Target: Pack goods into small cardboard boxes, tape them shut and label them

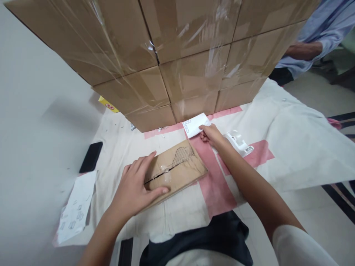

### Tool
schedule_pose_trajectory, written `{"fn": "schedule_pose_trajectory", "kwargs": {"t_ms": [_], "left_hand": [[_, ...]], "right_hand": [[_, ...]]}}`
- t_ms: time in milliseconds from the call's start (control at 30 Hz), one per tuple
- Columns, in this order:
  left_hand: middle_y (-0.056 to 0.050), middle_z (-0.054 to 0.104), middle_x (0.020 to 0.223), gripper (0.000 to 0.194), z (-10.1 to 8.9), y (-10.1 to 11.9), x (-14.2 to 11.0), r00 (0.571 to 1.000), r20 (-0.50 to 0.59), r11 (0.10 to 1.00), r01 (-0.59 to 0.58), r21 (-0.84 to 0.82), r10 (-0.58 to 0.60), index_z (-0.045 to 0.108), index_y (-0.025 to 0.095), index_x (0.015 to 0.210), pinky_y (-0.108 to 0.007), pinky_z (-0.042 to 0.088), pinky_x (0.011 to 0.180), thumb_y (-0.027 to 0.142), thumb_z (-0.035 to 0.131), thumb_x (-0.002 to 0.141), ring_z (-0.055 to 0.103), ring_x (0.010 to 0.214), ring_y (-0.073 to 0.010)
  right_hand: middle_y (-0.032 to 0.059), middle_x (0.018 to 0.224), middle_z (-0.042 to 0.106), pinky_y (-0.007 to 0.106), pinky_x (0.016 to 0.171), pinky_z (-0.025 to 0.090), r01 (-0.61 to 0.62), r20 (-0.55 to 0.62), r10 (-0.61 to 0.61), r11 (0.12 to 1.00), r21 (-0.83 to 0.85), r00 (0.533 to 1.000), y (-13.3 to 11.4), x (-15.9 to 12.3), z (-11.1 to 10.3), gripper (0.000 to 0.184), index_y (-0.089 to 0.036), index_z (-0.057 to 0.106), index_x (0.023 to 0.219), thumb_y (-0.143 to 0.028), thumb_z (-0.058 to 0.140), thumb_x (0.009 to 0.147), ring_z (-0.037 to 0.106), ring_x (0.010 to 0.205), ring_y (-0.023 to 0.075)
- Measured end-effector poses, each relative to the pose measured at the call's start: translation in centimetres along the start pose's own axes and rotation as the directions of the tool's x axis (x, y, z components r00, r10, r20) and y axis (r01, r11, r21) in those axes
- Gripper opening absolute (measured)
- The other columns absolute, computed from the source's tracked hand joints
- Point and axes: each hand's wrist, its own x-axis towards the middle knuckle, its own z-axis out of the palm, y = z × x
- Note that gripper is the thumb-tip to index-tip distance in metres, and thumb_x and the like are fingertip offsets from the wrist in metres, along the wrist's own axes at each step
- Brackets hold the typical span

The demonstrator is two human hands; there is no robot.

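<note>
It looks like a small packing spot in a plain indoor room, though whether home or office cannot be told. Stacked brown cardboard boxes wrapped in clear plastic [191, 70] stand on a tabletop covered with a cream-and-pink cloth [291, 147], close to a bare pale wall [33, 111]. A white plastic tape dispenser [239, 143] and a flat, torn brown cardboard box [177, 164] suggest packing. Light floor tiles [305, 210] and a black-and-white striped mat [342, 199] show beyond the cloth.
</note>
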Motion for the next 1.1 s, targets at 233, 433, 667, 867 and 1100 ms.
{"fn": "schedule_pose_trajectory", "kwargs": {"t_ms": [233,433,667,867,1100], "left_hand": [[-0.016,0.040,0.160,0.110,-1.0,0.9,-1.7,0.987,0.082,0.977,-0.149,0.152,0.138,0.021,0.032,0.161,-0.054,0.038,0.109,0.066,0.075,0.072,0.046,0.138,-0.0412],[-0.013,0.052,0.152,0.096,-3.6,-2.5,-0.2,0.994,0.093,0.965,-0.076,0.250,0.054,0.023,0.032,0.158,-0.049,0.046,0.099,0.057,0.070,0.079,0.057,0.129,-0.0381],[-0.010,0.064,0.131,0.057,-2.7,3.8,2.6,0.939,-0.322,0.967,-0.038,0.253,0.122,0.046,0.034,0.143,-0.051,0.045,0.097,0.040,0.067,0.090,0.061,0.120,-0.0346],[-0.009,0.069,0.120,0.047,3.3,10.0,6.8,0.865,-0.465,0.950,-0.043,0.309,0.190,0.058,0.027,0.128,-0.045,0.041,0.087,0.048,0.071,0.088,0.063,0.106,-0.0303],[-0.003,0.077,0.112,0.036,4.9,9.6,7.8,0.896,-0.420,0.959,-0.025,0.281,0.146,0.064,0.026,0.124,-0.044,0.036,0.089,0.042,0.067,0.092,0.066,0.100,-0.0270]], "right_hand": [[0.0036,0.066,0.069,0.019,0.045,0.046,0.280,0.142,-0.282,0.959,0.030,0.949,-0.5,-5.0,-2.0,0.015,-0.016,0.064,0.078,-0.029,0.071,0.082,0.062,0.054,0.0118],[-0.0028,0.064,0.065,0.022,0.047,0.048,0.281,0.238,-0.329,0.935,0.215,0.914,-0.2,-6.1,-1.5,0.035,-0.019,0.062,0.093,-0.045,0.080,0.079,0.065,0.053,0.0142],[-0.0034,0.073,0.067,0.022,0.037,0.039,0.226,0.307,-0.336,0.912,0.343,0.890,0.7,-7.1,-1.5,0.029,-0.020,0.058,0.092,-0.038,0.078,0.082,0.055,0.039,0.0088],[-0.0053,0.068,0.060,0.021,0.041,0.040,0.155,0.372,-0.338,0.884,0.442,0.865,1.0,-8.6,-1.1,0.026,-0.020,0.060,0.087,-0.035,0.080,0.079,0.048,0.044,0.0068],[-0.0054,0.060,0.054,0.021,0.051,0.045,0.007,0.569,-0.217,0.937,0.348,0.793,2.5,-9.1,-1.1,0.023,-0.019,0.064,0.077,-0.035,0.078,0.084,0.049,0.052,0.0083]]}}
